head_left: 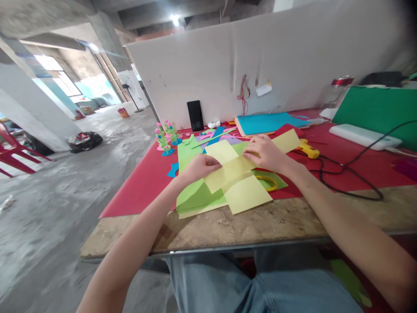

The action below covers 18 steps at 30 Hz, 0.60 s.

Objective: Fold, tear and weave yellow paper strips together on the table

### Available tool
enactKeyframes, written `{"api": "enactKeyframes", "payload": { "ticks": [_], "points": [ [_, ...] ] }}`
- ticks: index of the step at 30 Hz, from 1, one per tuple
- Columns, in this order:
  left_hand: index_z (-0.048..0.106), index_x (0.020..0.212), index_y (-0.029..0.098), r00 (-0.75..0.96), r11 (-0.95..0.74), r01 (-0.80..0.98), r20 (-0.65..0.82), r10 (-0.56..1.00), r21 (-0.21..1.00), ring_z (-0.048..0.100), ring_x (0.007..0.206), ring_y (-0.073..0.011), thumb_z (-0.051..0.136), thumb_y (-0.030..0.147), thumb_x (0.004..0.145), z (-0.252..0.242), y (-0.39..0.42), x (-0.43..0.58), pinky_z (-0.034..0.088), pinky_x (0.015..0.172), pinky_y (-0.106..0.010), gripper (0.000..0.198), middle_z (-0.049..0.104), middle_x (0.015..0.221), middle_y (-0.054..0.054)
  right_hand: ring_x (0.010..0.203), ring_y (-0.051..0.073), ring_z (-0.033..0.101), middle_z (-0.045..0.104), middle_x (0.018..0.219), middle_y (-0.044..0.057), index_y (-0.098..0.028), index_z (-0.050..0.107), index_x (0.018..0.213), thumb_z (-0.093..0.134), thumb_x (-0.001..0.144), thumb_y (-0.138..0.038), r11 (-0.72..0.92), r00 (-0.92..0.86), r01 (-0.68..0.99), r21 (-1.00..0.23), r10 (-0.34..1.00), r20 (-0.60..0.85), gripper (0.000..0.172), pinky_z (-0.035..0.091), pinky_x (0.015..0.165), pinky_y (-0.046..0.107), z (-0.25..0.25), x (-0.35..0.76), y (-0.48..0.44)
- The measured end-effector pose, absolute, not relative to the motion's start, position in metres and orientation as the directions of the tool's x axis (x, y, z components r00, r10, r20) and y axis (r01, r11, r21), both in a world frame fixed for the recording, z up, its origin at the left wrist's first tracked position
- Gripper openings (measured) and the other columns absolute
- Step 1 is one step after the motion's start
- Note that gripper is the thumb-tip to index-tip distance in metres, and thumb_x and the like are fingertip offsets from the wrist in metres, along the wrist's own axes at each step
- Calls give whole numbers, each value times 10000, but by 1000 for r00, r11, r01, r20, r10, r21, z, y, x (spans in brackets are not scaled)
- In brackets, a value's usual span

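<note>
A long pale yellow paper strip (233,172) lies slantwise between my hands, across another pale yellow sheet (249,193) that shows above and below it. My left hand (201,168) pinches the strip near its left end, thumb and fingers together. Farther right, my right hand (264,153) grips the strip's upper edge with bent fingers, and its right end sticks out beyond that hand. Light green paper (195,198) lies beneath. A yellow loop-shaped handle (272,184), partly covered by the yellow paper, shows below my right hand.
Red sheeting (140,187) covers most of the wooden table (208,232). Paper flower stems (165,139) stand at the left, near a leaning black phone (195,115). Blue sheets (270,123) lie behind. At the right are a yellow glue gun (308,149), black cable (350,195) and white power strip (365,136).
</note>
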<state>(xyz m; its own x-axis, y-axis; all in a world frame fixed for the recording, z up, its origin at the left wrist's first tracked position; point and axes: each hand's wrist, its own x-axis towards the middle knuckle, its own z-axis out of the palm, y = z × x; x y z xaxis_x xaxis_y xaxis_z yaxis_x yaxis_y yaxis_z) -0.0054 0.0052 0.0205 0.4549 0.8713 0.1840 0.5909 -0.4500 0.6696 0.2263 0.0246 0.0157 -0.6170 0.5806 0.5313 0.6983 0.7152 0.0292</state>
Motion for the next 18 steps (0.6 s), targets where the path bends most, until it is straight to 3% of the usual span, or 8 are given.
{"api": "enactKeyframes", "payload": {
  "ticks": [5,8,13,15,18],
  "points": [
    [654,741,126,419,-438,605,203,885,664,614,556,-149,521,277,720,18,18,-20,491,480,-224,203,669,655,-46,774,215,490,610,741,50,-191,608,700,458,788,-225,618,-523,784,56,610,595,177,296,748,373,20,250,36],
    [640,695,117,335,-450,642,301,893,620,617,559,-168,515,266,724,15,26,-29,494,492,-248,196,660,614,-58,734,219,476,596,691,61,-188,593,676,426,798,-205,548,-447,834,60,610,655,207,292,734,379,22,256,37],
    [585,893,142,167,-524,698,600,782,488,586,870,-185,418,262,814,15,25,-26,440,811,-347,221,641,912,-81,735,214,476,608,704,60,-171,586,688,416,806,-197,534,-429,843,74,583,690,209,281,748,380,18,236,27],
    [560,958,164,241,-608,702,680,692,371,549,954,-169,402,251,834,14,18,-17,391,885,-344,219,616,992,-64,758,203,485,613,717,54,-165,597,705,421,808,-191,576,-491,810,107,568,661,206,282,771,361,14,219,19],
    [557,984,169,444,-727,667,698,562,160,555,951,-153,395,231,845,8,6,-3,424,834,-282,223,612,1010,-64,716,177,492,611,677,39,-165,603,683,415,818,-181,638,-581,755,152,543,607,232,288,774,328,10,196,7]
  ]
}}
